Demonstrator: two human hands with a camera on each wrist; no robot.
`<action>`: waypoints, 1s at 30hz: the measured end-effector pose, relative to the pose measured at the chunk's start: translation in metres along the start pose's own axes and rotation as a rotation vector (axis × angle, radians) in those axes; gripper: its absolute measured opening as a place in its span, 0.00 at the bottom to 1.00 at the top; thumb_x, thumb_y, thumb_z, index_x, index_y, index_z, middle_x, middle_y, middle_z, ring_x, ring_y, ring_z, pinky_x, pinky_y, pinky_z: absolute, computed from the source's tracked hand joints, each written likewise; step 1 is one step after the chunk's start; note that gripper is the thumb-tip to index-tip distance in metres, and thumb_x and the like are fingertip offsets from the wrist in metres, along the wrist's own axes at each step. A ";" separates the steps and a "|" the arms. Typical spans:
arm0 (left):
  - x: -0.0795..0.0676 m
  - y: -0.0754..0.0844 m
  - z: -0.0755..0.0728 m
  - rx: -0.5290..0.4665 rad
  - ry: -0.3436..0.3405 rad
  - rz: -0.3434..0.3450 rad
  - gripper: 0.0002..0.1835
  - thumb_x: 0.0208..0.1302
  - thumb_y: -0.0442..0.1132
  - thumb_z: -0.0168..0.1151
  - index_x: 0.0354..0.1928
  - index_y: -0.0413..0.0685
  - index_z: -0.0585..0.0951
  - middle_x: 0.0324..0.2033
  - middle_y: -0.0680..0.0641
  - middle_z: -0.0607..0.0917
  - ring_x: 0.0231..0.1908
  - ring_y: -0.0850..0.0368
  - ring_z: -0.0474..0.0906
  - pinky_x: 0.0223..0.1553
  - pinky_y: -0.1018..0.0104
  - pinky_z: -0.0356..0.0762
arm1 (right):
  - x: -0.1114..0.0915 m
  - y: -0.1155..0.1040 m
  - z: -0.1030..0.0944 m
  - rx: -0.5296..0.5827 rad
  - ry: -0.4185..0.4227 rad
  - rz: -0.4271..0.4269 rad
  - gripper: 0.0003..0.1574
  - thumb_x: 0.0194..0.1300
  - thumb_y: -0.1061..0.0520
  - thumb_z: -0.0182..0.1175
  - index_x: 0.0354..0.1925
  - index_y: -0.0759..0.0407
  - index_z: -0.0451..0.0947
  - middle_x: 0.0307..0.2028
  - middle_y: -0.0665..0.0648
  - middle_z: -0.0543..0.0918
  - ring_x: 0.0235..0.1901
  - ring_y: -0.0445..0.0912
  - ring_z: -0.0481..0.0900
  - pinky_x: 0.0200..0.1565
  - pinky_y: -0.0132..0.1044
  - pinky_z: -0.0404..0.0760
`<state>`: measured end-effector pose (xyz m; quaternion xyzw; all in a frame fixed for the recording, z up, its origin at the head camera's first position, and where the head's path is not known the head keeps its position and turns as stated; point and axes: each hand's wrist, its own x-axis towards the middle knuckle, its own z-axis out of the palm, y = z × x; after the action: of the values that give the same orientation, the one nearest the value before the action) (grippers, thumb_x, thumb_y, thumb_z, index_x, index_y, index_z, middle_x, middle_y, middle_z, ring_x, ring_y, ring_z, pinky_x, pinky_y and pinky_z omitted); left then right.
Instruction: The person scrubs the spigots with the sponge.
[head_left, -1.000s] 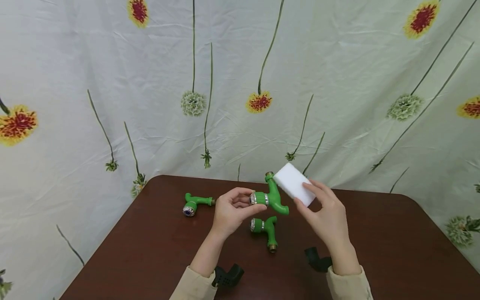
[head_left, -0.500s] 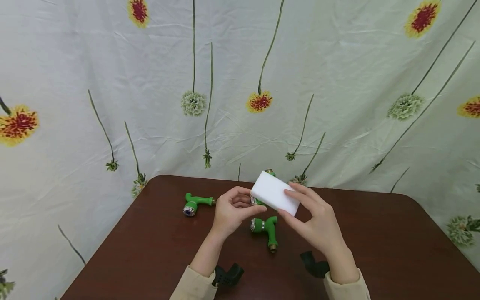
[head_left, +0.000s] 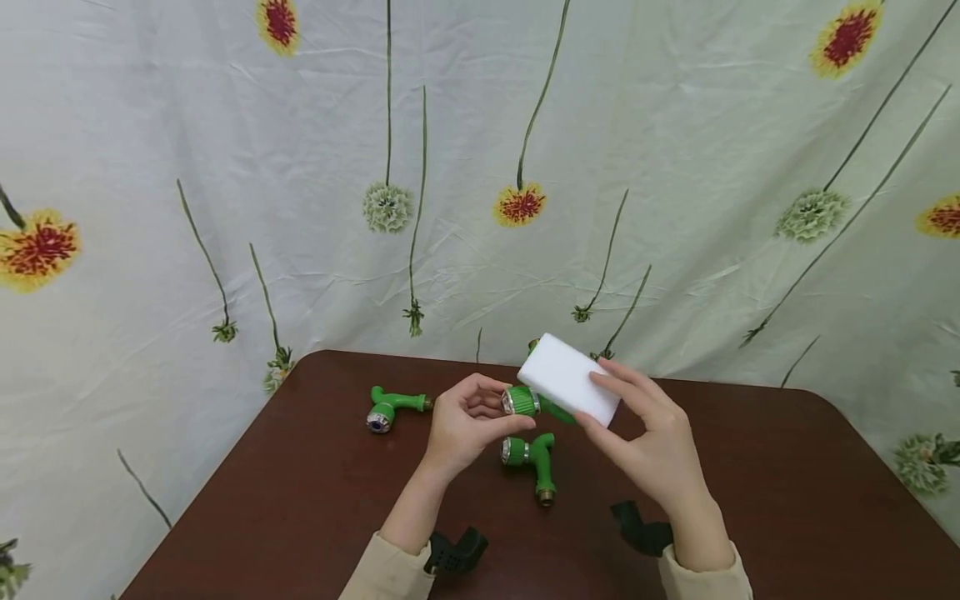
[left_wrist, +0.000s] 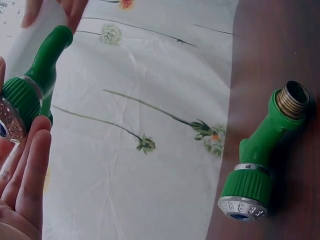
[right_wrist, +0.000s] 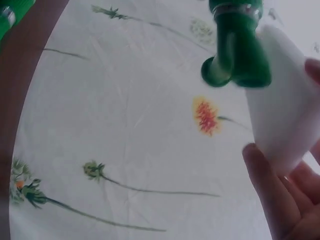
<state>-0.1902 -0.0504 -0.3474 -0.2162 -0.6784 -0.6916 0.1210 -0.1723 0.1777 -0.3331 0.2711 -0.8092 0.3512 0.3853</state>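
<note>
A green tap (head_left: 521,401) with a ribbed knob and silver cap is held above the table by my left hand (head_left: 461,421), whose fingers and thumb pinch the knob. My right hand (head_left: 652,437) grips a white rectangular sponge (head_left: 566,379) by its right end. From the head view the sponge lies in front of the tap's body and hides most of it. In the left wrist view the tap's spout (left_wrist: 47,60) stands before the sponge. Whether sponge and tap touch, I cannot tell.
Two more green taps lie on the dark brown table (head_left: 330,500): one (head_left: 538,458) below the hands, another (head_left: 393,404) to the left. Black wrist mounts (head_left: 459,550) sit on both forearms. Behind the table hangs a pale flowered cloth (head_left: 465,125).
The sponge swept left across the tap, covering nearly all of it, then slid partway back right with my right hand. My left hand and the tap stayed nearly still.
</note>
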 end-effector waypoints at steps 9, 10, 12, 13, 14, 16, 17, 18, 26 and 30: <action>0.000 -0.003 -0.001 -0.015 -0.023 0.069 0.19 0.42 0.22 0.73 0.40 0.32 0.79 0.32 0.36 0.83 0.29 0.59 0.82 0.31 0.62 0.82 | 0.000 -0.001 0.000 -0.036 -0.096 -0.017 0.28 0.43 0.61 0.75 0.47 0.58 0.82 0.52 0.56 0.79 0.49 0.50 0.78 0.44 0.26 0.77; 0.000 -0.004 -0.001 -0.018 -0.029 0.071 0.19 0.42 0.22 0.73 0.40 0.32 0.79 0.31 0.35 0.83 0.29 0.59 0.82 0.31 0.62 0.82 | 0.000 0.002 -0.001 -0.068 -0.070 0.011 0.27 0.43 0.61 0.75 0.46 0.59 0.82 0.52 0.56 0.79 0.48 0.50 0.79 0.42 0.29 0.78; 0.000 -0.005 0.000 -0.026 -0.038 0.063 0.20 0.42 0.22 0.73 0.40 0.32 0.79 0.31 0.35 0.83 0.28 0.59 0.81 0.31 0.63 0.82 | -0.001 0.011 -0.004 -0.145 -0.008 0.096 0.25 0.44 0.60 0.75 0.45 0.61 0.83 0.51 0.58 0.80 0.47 0.52 0.79 0.39 0.37 0.80; 0.000 -0.005 0.000 -0.027 -0.040 0.061 0.20 0.42 0.22 0.73 0.40 0.32 0.79 0.30 0.35 0.83 0.28 0.59 0.81 0.31 0.63 0.82 | -0.002 0.016 -0.006 -0.185 0.024 0.147 0.25 0.45 0.59 0.74 0.45 0.62 0.83 0.50 0.59 0.80 0.45 0.53 0.79 0.37 0.37 0.79; 0.000 -0.005 0.000 -0.028 -0.040 0.049 0.20 0.42 0.22 0.73 0.40 0.32 0.79 0.30 0.36 0.83 0.28 0.59 0.81 0.31 0.63 0.82 | -0.002 0.019 -0.009 -0.216 0.056 0.198 0.25 0.46 0.59 0.74 0.45 0.63 0.82 0.50 0.59 0.80 0.44 0.54 0.79 0.35 0.37 0.78; 0.000 -0.005 0.000 -0.030 -0.035 0.027 0.19 0.42 0.22 0.73 0.40 0.33 0.79 0.30 0.37 0.83 0.28 0.60 0.81 0.32 0.64 0.81 | -0.002 0.024 -0.013 -0.243 0.117 0.268 0.25 0.46 0.60 0.74 0.45 0.65 0.82 0.50 0.60 0.80 0.44 0.54 0.79 0.35 0.31 0.75; 0.000 -0.005 -0.001 -0.028 -0.029 0.016 0.19 0.42 0.22 0.73 0.40 0.33 0.79 0.30 0.37 0.83 0.28 0.60 0.81 0.32 0.64 0.81 | -0.002 0.025 -0.014 -0.233 0.142 0.288 0.25 0.46 0.61 0.74 0.45 0.65 0.82 0.50 0.60 0.80 0.45 0.54 0.79 0.36 0.25 0.74; 0.001 -0.005 -0.001 -0.028 -0.024 0.011 0.19 0.42 0.22 0.73 0.40 0.33 0.79 0.30 0.38 0.83 0.28 0.60 0.81 0.32 0.64 0.81 | -0.001 0.025 -0.015 -0.218 0.159 0.300 0.26 0.45 0.61 0.74 0.45 0.65 0.82 0.50 0.60 0.80 0.45 0.54 0.79 0.36 0.20 0.71; 0.004 -0.011 -0.005 0.046 0.064 -0.027 0.17 0.46 0.26 0.72 0.41 0.34 0.80 0.30 0.42 0.83 0.28 0.60 0.80 0.33 0.68 0.80 | 0.001 0.017 -0.013 -0.104 0.167 0.300 0.26 0.45 0.62 0.75 0.46 0.63 0.82 0.52 0.56 0.79 0.49 0.51 0.78 0.41 0.13 0.68; 0.009 -0.033 -0.009 0.069 0.130 -0.056 0.17 0.47 0.30 0.73 0.42 0.37 0.81 0.31 0.43 0.84 0.30 0.57 0.81 0.32 0.68 0.80 | 0.001 0.015 -0.012 -0.099 0.173 0.296 0.26 0.45 0.63 0.75 0.46 0.64 0.82 0.52 0.56 0.79 0.49 0.51 0.78 0.42 0.13 0.68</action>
<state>-0.2144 -0.0562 -0.3719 -0.1476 -0.6983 -0.6836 0.1525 -0.1783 0.1960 -0.3326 0.0986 -0.8204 0.3856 0.4105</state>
